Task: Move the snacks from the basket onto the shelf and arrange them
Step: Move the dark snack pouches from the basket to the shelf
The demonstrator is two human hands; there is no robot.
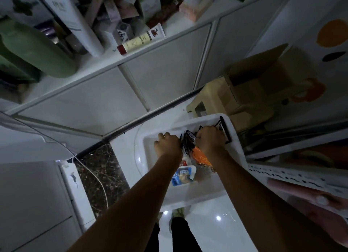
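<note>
Two hands, the left hand point(166, 144) and the right hand point(211, 139), meet in one white basket point(188, 197). Gripped between the fingers of both is a single bunch of dark packets point(188, 139), pressed too tightly together to count. Behind the fingers, toward the wrists, lie one orange packet point(202, 157), one small red-and-white item point(185, 161) and one blue-and-white packet point(182, 176). Beyond the fingertips stand one beige stool point(212, 93) and one cardboard box point(263, 78).
</note>
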